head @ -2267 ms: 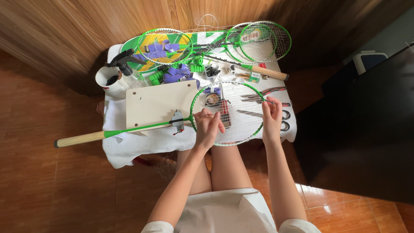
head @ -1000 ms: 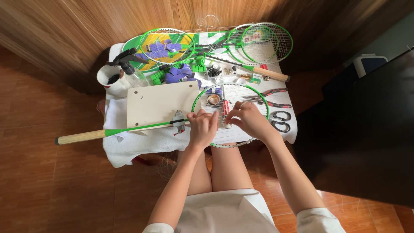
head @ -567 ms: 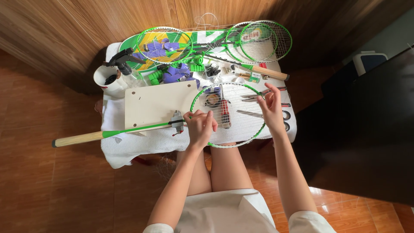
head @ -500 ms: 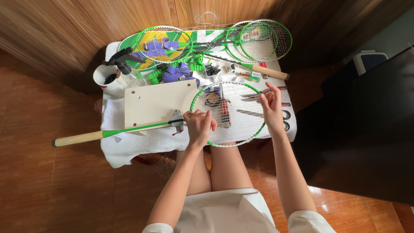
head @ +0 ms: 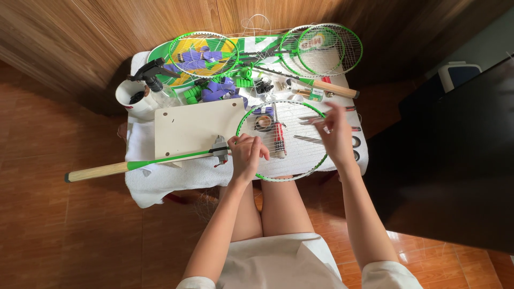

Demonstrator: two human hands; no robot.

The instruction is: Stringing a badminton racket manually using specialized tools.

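Observation:
A green-framed racket (head: 300, 166) lies across the white-clothed table (head: 160, 184), its wooden grip pointing left and its shaft held in a small grey clamp (head: 220, 151). My left hand (head: 247, 155) grips the frame at its lower left, close to the throat. Over the right side of the string bed my right hand (head: 334, 134) hovers with fingers spread; it is blurred, and any thin string in it cannot be made out. A red-handled tool (head: 278, 140) and a small round reel (head: 263, 123) lie under the strings.
A pale board (head: 193, 126) sits left of the racket head. Behind it are a white cup (head: 132, 97), a black spray bottle (head: 152, 77), purple and green clips, and more green rackets (head: 326, 48). A dark cabinet (head: 455, 160) stands at the right.
My right hand swung from the middle of the strings out to the right side of the frame. My left hand stayed on the frame near the throat.

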